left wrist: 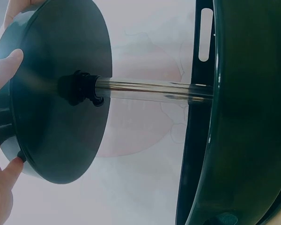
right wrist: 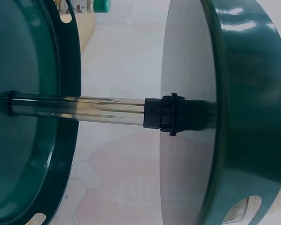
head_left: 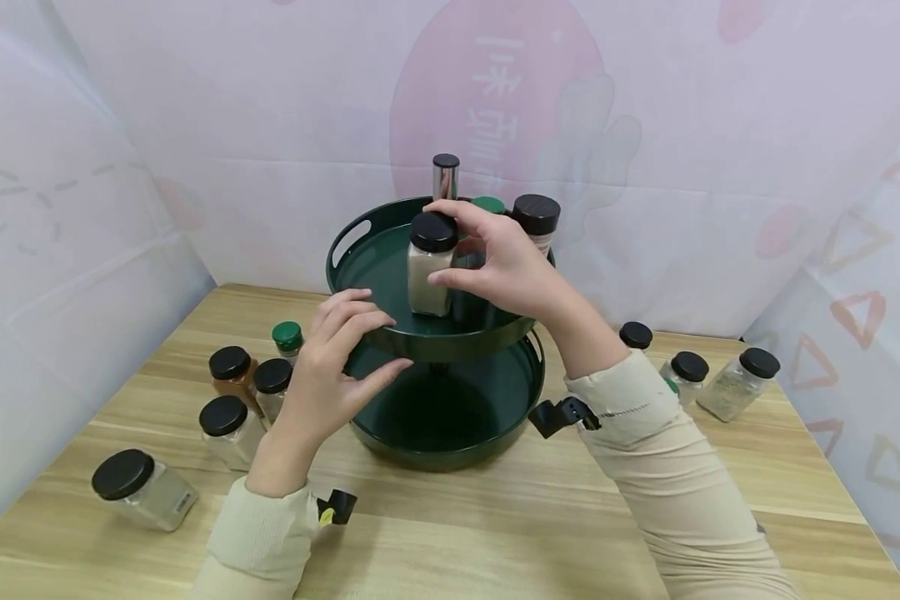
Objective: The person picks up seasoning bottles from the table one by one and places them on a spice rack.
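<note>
My right hand [head_left: 512, 260] holds a clear square spice jar [head_left: 427, 268] with a black lid and pale powder, its thumb on the jar's front. The jar stands upright at the upper tray [head_left: 375, 250] of a dark green two-tier stand; whether its base touches the tray I cannot tell. Spread at the upper tray's left front edge is my left hand [head_left: 330, 358]. In the left wrist view its fingers [left wrist: 7, 70] touch that tray's rim. Below lies the lower tray [head_left: 438, 417], joined by a shiny post [right wrist: 107, 110]. The right hand is hidden in the right wrist view.
Behind the right hand, a black-lidded jar [head_left: 536, 218] and a green lid [head_left: 489, 204] show on the upper tray. Several jars stand left of the stand, with one tilted jar [head_left: 146, 492] nearest. More jars, including a leaning one [head_left: 735, 387], are at the right.
</note>
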Action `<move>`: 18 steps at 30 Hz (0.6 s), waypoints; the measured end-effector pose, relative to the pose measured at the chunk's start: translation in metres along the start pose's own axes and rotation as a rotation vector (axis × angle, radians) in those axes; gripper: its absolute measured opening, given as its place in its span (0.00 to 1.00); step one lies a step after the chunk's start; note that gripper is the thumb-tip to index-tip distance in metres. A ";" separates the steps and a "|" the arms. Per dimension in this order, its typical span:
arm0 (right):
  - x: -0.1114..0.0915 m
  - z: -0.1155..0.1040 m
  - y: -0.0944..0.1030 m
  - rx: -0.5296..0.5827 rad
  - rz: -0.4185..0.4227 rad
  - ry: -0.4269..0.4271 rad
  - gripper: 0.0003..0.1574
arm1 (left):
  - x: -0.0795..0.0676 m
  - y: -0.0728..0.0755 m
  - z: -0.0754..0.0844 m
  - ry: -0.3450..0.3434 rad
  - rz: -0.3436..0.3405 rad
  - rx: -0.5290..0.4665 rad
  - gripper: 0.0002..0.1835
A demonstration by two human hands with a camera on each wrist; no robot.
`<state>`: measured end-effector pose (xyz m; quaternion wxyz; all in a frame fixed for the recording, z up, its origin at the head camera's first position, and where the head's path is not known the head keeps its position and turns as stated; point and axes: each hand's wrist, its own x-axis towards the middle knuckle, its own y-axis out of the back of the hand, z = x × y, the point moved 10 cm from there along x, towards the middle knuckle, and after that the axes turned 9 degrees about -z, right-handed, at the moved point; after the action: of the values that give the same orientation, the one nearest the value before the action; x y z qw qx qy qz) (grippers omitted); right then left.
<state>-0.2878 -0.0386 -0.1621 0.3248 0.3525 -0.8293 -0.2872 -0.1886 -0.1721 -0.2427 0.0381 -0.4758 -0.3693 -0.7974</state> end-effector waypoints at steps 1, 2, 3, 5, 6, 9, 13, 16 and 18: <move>0.000 0.001 0.000 -0.002 0.001 -0.004 0.42 | 0.000 0.000 0.000 0.003 -0.001 -0.002 0.27; 0.000 0.002 0.001 -0.006 0.003 -0.010 0.42 | 0.001 0.000 0.000 0.007 -0.004 -0.003 0.27; 0.000 0.004 0.001 -0.006 0.004 -0.018 0.42 | 0.001 -0.001 -0.001 0.012 -0.009 -0.003 0.27; 0.001 0.007 0.002 -0.003 0.006 -0.039 0.43 | 0.002 -0.001 -0.001 0.023 -0.018 -0.003 0.27; 0.001 0.009 0.002 0.000 0.006 -0.051 0.43 | 0.002 -0.002 -0.001 0.028 -0.021 -0.004 0.27; 0.000 0.014 0.003 0.015 0.004 -0.084 0.44 | 0.003 -0.002 -0.001 0.034 -0.028 -0.006 0.28; 0.000 0.014 0.003 0.021 -0.006 -0.097 0.45 | 0.003 -0.002 0.000 0.033 -0.030 -0.010 0.28; 0.001 0.012 0.003 0.018 -0.019 -0.092 0.45 | 0.004 -0.001 -0.001 0.035 -0.030 -0.009 0.28; 0.002 0.012 0.002 0.022 -0.027 -0.094 0.45 | 0.004 -0.001 -0.001 0.034 -0.029 -0.009 0.28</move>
<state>-0.2984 -0.0364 -0.1677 0.2776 0.3536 -0.8419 -0.2987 -0.1917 -0.1710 -0.2408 0.0307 -0.4568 -0.3719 -0.8075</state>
